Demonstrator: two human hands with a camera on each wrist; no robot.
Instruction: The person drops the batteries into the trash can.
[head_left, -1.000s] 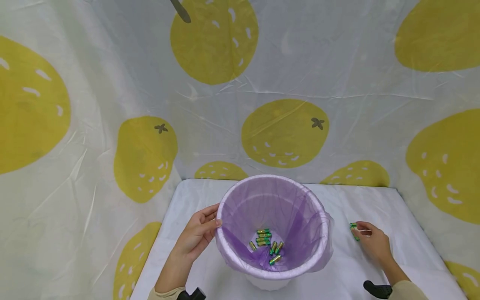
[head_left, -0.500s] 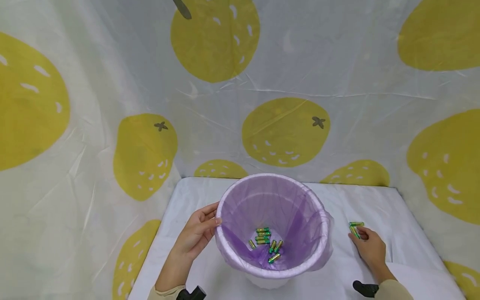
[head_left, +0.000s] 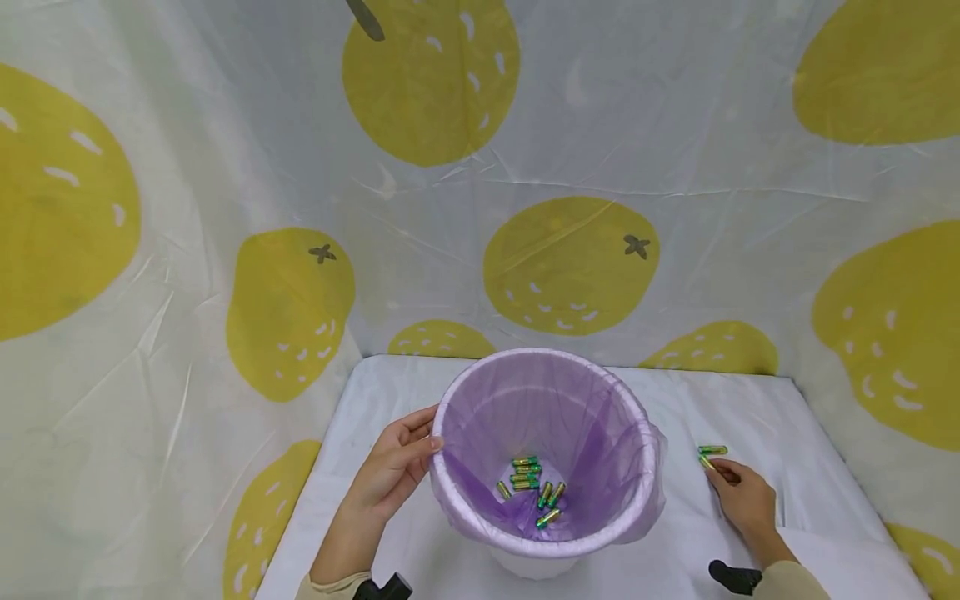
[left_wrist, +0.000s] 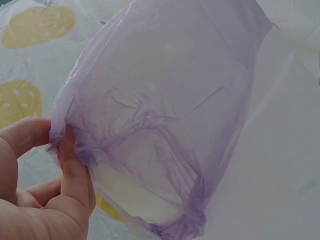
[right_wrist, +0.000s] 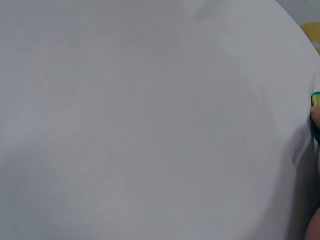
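A white trash bin [head_left: 536,567] with a thin purple bag [head_left: 570,400] over its rim stands on the table. Several green-and-gold batteries [head_left: 527,469] lie at its bottom. My left hand [head_left: 397,467] grips the bin's left rim; in the left wrist view, thumb and fingers [left_wrist: 75,175] pinch the purple bag-covered edge. To the right of the bin, my right hand [head_left: 748,498] pinches a battery [head_left: 706,461] by one end, low over the cloth. Just beyond it, a second battery [head_left: 712,450] lies on the table. The right wrist view catches only a bit of that hand and a battery [right_wrist: 316,98].
A white cloth [head_left: 675,392] covers the table, wrinkled near my right wrist. Behind and at both sides hang white curtains [head_left: 420,250] printed with yellow fruit. Black straps with mounts [head_left: 382,588] sit on both wrists.
My right hand has drawn slightly back toward me, exposing the farther battery, and now pinches the nearer one. The left hand and the bin have stayed in place.
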